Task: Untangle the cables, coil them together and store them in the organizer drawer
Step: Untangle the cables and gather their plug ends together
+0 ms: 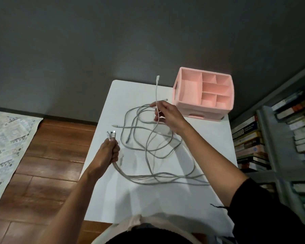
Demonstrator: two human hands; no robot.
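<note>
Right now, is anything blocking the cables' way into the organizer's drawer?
Yes. The drawer at the base of the pink organizer is shut, so it must be pulled open. The cables also lie in loose, crossing loops on the table, with ends held by the left hand and right hand.

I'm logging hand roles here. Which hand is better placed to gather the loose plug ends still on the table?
Probably the right hand. It pinches only one thin cable and hovers over the tangle, near the loose plug ends. The left hand is clenched around a bundle of connector ends.
</note>
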